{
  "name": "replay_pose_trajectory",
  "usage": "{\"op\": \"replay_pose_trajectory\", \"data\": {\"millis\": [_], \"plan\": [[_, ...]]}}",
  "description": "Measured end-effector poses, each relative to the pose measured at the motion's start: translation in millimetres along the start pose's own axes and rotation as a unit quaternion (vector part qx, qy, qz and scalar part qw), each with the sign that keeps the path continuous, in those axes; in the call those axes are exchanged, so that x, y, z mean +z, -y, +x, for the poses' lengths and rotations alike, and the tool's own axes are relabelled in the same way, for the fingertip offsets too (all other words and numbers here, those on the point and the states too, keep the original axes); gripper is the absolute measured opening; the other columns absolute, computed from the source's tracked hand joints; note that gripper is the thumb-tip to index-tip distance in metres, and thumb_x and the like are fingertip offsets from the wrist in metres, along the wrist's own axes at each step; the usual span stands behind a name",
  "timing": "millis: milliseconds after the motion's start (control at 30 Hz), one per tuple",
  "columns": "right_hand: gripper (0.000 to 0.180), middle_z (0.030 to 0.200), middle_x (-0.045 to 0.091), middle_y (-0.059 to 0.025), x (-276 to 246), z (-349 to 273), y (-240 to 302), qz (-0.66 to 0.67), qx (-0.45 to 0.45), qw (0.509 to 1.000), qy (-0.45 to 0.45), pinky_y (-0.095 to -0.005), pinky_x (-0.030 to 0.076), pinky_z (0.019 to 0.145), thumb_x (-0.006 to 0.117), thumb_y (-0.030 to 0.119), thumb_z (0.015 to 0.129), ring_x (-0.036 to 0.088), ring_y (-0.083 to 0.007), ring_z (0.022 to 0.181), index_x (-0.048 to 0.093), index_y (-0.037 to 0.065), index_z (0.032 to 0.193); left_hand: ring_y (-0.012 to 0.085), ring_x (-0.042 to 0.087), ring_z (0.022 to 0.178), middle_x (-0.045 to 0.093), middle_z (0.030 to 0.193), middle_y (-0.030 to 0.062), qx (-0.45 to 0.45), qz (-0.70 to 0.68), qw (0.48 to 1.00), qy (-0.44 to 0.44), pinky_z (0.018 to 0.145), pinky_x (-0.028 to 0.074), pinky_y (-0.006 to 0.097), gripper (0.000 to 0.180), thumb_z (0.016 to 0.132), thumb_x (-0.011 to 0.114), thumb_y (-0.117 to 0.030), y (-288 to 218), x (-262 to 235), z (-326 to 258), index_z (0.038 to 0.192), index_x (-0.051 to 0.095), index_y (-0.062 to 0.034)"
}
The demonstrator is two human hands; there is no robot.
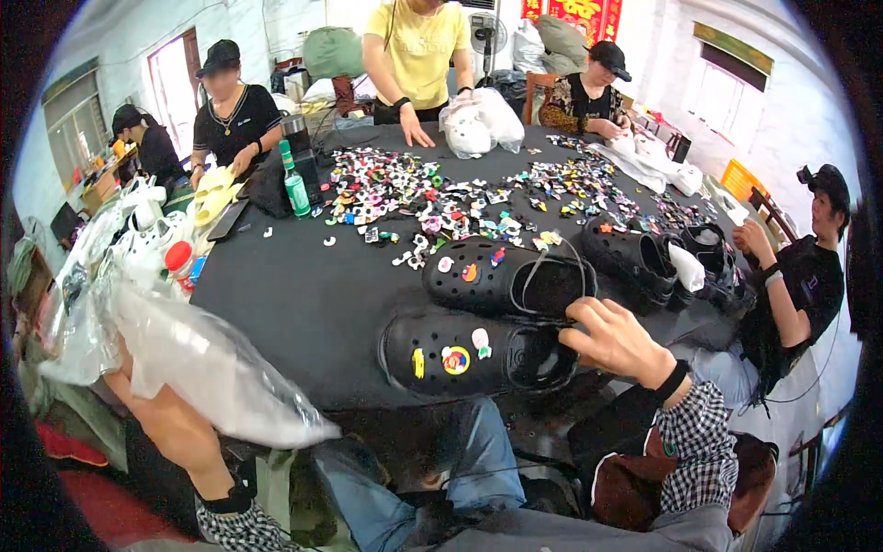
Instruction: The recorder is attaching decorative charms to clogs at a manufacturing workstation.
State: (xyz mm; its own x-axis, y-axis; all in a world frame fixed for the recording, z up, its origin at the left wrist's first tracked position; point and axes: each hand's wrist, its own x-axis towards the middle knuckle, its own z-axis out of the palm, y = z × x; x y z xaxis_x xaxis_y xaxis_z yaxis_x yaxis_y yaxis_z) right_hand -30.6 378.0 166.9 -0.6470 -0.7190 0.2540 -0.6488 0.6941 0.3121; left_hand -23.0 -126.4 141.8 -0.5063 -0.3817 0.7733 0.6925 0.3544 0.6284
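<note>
Two black clogs lie side by side on the dark table, toes to the left. Colourful charms sit in the holes of the far clog (478, 287) and the near clog (418, 336). My right hand (616, 339) is closed at the heel end, fingers pinching where the two clogs meet. On the left, my left hand (175, 428) holds up a clear plastic bag (212, 368), which hangs off the table's edge. The bag covers most of that hand's fingers. Checked cuffs and dark wristbands show on both my arms.
Loose charms (441, 189) spread across the middle of the table (285, 304). A green bottle (294, 189) stands at the left, near a red-lidded jar (179, 260) and bagged white clogs (147, 207). More black clogs (630, 258) sit at the right. Several co-workers are around the table.
</note>
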Motion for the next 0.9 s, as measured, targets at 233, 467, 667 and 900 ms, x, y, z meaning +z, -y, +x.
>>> {"op": "replay_pose_trajectory", "data": {"millis": [233, 467, 667, 900], "plan": [[0.024, 0.106, 0.054, -0.0090, 3, -6, 12, 0.000, 0.001, 1.000, 0.001, -0.0338, 0.054, 0.071, 0.055, 0.015, 0.080, 0.057, -0.0244, 0.098, 0.053, 0.018, 0.104, 0.0325, 0.038, 0.135, 0.049, 0.135, 0.0227, 0.076, 0.271, 0.950, 0.138, 0.113, 0.024, 0.043, 0.051, 0.086, 0.063, -0.003, -10, 75, 13, 0.133, 0.045, 0.0071], [0.035, 0.098, 0.051, -0.0081, 4, 1, 15, 0.061, 0.019, 0.998, 0.019, -0.0348, 0.054, 0.068, 0.067, 0.018, 0.072, 0.055, -0.0258, 0.089, 0.053, 0.017, 0.104, 0.0280, 0.050, 0.127, 0.054, 0.133, 0.0199, -0.074, 0.156, 0.954, 0.244, 0.107, 0.035, 0.036, 0.042, 0.093, 0.053, -0.002, 64, 87, 8, 0.133, 0.047, 0.0054], [0.051, 0.096, 0.050, -0.0072, 1, 15, 23, 0.160, 0.082, 0.984, 0.003, -0.0375, 0.053, 0.065, 0.082, 0.028, 0.061, 0.055, -0.0270, 0.089, 0.055, 0.014, 0.103, 0.0205, 0.060, 0.109, 0.063, 0.116, 0.0135, -0.201, 0.062, 0.957, 0.200, 0.096, 0.045, 0.031, 0.027, 0.096, 0.049, -0.003, 36, 53, -41, 0.120, 0.058, 0.0040], [0.058, 0.096, 0.049, -0.0093, -16, 77, 83, 0.209, 0.127, 0.969, -0.009, -0.0384, 0.054, 0.063, 0.081, 0.036, 0.066, 0.057, -0.0284, 0.090, 0.054, 0.011, 0.111, 0.0262, 0.056, 0.114, 0.048, 0.134, 0.0169, -0.332, -0.148, 0.902, 0.232, 0.093, 0.047, 0.035, 0.063, 0.090, 0.061, -0.014, -16, 82, -103, 0.144, 0.033, 0.0006]]}}
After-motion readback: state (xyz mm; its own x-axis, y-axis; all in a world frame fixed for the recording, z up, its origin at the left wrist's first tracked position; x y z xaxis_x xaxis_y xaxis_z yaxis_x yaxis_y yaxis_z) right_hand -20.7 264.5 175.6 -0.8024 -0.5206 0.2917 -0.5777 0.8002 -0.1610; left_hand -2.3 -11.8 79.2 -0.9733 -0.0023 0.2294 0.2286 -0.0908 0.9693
